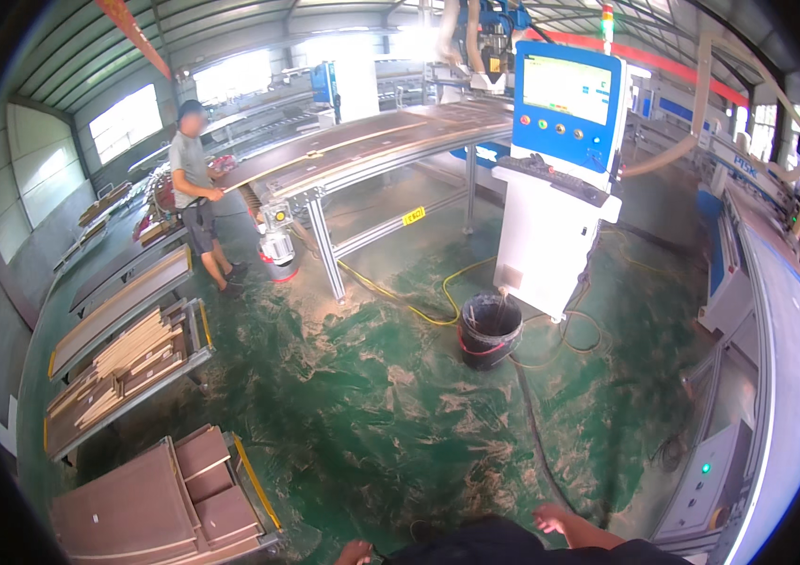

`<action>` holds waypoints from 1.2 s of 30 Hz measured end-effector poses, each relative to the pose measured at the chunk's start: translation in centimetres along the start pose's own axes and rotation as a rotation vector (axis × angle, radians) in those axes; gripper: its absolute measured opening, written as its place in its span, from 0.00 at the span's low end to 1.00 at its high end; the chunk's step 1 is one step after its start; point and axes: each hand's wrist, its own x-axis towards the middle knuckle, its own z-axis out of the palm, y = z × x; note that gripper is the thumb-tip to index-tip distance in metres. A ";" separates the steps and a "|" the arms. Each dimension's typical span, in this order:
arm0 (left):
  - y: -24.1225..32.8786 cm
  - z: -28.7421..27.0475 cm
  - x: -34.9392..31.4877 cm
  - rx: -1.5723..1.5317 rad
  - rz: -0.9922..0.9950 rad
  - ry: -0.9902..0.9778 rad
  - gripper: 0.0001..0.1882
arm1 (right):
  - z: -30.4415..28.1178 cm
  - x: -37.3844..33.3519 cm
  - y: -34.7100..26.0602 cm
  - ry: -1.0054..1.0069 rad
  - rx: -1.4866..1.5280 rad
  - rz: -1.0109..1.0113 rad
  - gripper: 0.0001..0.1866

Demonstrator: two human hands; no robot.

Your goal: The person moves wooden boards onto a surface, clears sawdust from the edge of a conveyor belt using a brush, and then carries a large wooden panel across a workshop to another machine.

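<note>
Low in the picture, my right hand [553,519] hangs over the green floor beside my dark clothing. Its fingers look loosely apart, and I see nothing in them. My left hand [355,553] shows only in part at the lower edge, too small to make out how its fingers lie. Neither hand touches any of the things around. Closest to the left hand is a stack of brown panels [127,504] on a low rack. A dark hose [533,424] runs along the floor near my right hand.
A black bucket [491,331] stands before a white control cabinet [546,235] with a blue-framed screen [565,94]. Another person [194,179] stands at a long panel table [324,155]. Wood strips [136,353] lie on a left rack. A machine bed [786,377] lines the right; sawdust and cables cover the floor.
</note>
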 end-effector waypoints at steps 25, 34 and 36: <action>8.8 -24.7 19.4 -0.840 -0.779 0.124 0.09 | -4.9 20.0 -58.9 0.259 -0.087 -0.426 0.09; 15.3 -37.7 42.5 -0.502 -0.653 -0.067 0.12 | -4.5 26.6 -72.2 0.161 -0.262 -0.494 0.15; 19.3 -44.1 48.6 -0.411 -0.594 -0.051 0.13 | -5.9 25.9 -70.8 0.123 -0.312 -0.259 0.12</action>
